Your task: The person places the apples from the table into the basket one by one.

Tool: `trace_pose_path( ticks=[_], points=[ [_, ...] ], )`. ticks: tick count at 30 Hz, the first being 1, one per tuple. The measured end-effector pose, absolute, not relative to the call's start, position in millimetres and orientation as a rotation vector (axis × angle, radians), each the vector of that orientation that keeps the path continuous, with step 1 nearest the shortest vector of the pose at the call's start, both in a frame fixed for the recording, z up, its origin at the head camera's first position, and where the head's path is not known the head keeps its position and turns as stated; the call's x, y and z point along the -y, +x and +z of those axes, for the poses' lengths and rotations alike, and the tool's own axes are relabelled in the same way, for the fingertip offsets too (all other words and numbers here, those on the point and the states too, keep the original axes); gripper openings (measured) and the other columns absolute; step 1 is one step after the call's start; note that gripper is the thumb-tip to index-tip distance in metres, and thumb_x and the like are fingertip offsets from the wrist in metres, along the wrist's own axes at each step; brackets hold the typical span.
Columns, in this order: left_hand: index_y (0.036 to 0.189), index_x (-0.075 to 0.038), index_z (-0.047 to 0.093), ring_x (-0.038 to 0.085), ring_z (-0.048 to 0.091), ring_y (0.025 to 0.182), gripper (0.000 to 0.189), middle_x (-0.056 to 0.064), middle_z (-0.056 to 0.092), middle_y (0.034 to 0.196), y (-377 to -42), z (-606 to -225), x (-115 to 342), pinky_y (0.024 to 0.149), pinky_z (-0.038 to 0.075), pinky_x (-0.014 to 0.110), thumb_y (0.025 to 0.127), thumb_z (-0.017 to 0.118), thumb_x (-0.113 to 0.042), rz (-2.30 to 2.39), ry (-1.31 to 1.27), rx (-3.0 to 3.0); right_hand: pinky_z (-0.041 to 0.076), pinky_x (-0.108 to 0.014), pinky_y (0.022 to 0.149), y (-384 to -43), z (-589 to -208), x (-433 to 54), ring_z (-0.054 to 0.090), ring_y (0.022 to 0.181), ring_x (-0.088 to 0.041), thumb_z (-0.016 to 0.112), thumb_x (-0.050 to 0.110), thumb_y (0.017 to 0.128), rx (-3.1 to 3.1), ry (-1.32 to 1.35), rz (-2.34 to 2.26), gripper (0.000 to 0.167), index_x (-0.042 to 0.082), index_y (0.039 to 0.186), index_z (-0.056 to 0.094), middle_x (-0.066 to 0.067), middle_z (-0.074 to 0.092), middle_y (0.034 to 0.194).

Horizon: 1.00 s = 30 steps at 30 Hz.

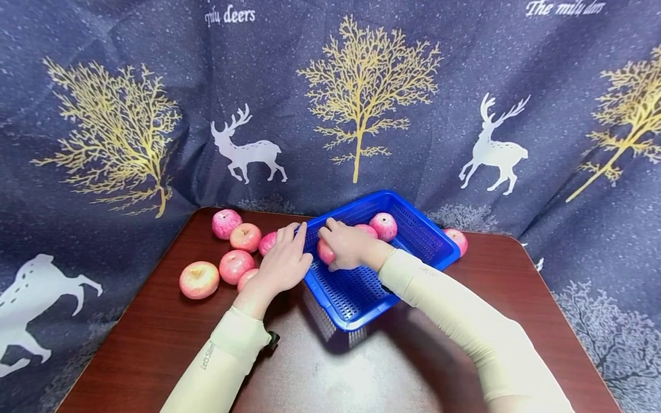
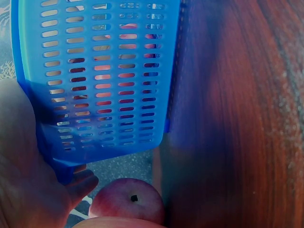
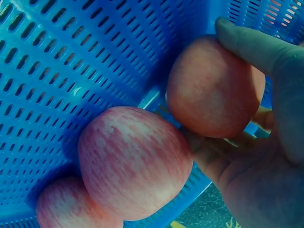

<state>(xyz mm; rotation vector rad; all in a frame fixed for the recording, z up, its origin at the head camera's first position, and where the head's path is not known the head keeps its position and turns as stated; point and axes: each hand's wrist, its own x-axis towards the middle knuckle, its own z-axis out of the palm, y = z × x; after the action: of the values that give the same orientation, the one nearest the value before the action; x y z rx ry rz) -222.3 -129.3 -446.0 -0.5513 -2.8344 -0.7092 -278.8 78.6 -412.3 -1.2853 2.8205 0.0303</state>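
Inside the blue plastic basket [image 1: 321, 294], my right hand [image 1: 347, 244] grips a red apple [image 3: 216, 88], thumb on one side and fingers beneath in the right wrist view. Two more apples lie beside it, a striped apple [image 3: 135, 164] and a smaller-looking apple [image 3: 71, 204] partly cut off by the frame. My left hand [image 1: 283, 261] holds the basket's left rim. In the left wrist view its palm lies along the rim and its fingertips [image 2: 88, 184] show past the corner. An apple [image 2: 128, 199] sits just below that corner.
Left of the basket, several apples stand on the brown table [image 1: 150, 321], among them a yellowish apple [image 1: 199, 280] and a pink apple [image 1: 226, 223]. Another apple [image 1: 457, 242] is partly hidden behind the basket's right end. A dark patterned cloth [image 1: 320, 160] hangs behind the table.
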Motion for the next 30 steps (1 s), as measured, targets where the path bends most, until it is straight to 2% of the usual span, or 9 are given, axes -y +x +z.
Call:
trace_pose_path(
  ticks=[8,16,30],
  points=[
    [0.168,0.008,0.037,0.046,0.036,0.154,0.076,0.030,0.037,0.169,-221.2,-445.7,129.5,0.125,0.038,0.058,0.101,0.058,-0.020,-0.707,-0.559,2.827,0.056,-0.049,0.107,-280.3,-417.0,-77.2,0.065,0.119,-0.038,0.097,0.040,0.082,-2.818,-1.284,0.154,0.076,0.003,0.137,0.059,-0.018,0.058,0.132],
    [0.168,0.008,0.037,0.047,0.035,0.154,0.075,0.030,0.037,0.169,-221.5,-446.4,130.2,0.126,0.036,0.058,0.102,0.057,-0.020,-0.710,-0.563,2.830,0.058,-0.049,0.103,-279.1,-419.8,-75.1,0.066,0.116,-0.035,0.096,0.042,0.081,-2.831,-1.279,0.253,0.075,0.003,0.136,0.061,-0.016,0.060,0.129],
    [0.169,0.007,0.036,0.045,0.034,0.155,0.076,0.029,0.036,0.170,-221.4,-445.2,130.0,0.125,0.038,0.058,0.101,0.055,-0.022,-0.715,-0.560,2.843,0.055,-0.054,0.107,-273.9,-415.2,-73.6,0.063,0.125,-0.038,0.098,0.049,0.078,-2.871,-1.152,0.301,0.082,0.004,0.135,0.060,-0.016,0.061,0.137]
  ],
)
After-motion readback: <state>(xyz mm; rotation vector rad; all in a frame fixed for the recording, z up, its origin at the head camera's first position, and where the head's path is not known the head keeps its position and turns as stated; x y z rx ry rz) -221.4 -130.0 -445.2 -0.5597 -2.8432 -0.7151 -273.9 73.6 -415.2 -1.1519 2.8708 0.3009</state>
